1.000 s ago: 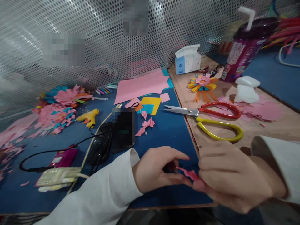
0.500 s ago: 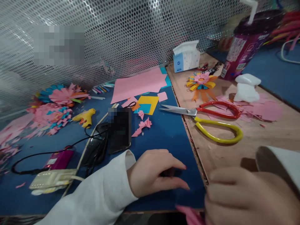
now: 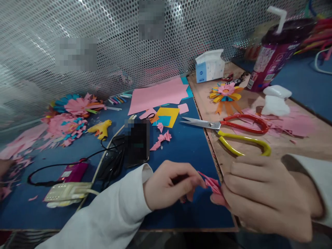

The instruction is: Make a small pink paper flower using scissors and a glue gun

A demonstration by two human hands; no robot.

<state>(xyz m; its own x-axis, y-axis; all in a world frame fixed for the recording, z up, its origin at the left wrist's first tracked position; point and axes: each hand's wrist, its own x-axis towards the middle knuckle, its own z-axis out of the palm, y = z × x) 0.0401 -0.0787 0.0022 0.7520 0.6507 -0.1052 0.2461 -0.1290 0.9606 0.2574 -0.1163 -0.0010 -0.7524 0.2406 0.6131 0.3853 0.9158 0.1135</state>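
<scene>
My right hand [image 3: 267, 192] is closed on a small folded piece of pink paper [image 3: 213, 184], which sticks out past its thumb and forefinger. From the left, my left hand [image 3: 173, 183] has thumb and forefinger pinched at the paper's near tip. Both hands are just above the front edge of the blue table. Beyond the right hand lies a pair of scissors [image 3: 214, 125] with one red and one yellow handle, blades slightly apart. Small folded pink paper pieces [image 3: 163, 136] lie on the blue surface beyond my left hand.
A phone [image 3: 137, 141], a yellow glue gun [image 3: 100, 129], a purple box [image 3: 75, 172] and cables lie to the left. Paper flowers [image 3: 67, 126] are at the back left, another flower [image 3: 226, 91] behind the scissors. Pink sheets [image 3: 158, 95], tissues [image 3: 210, 67] and a tall purple cup [image 3: 272, 58] stand farther back.
My right hand has risen with the pink paper from below the table edge. My left thumb and forefinger, apart before, have come together at the paper. The view has shifted slightly.
</scene>
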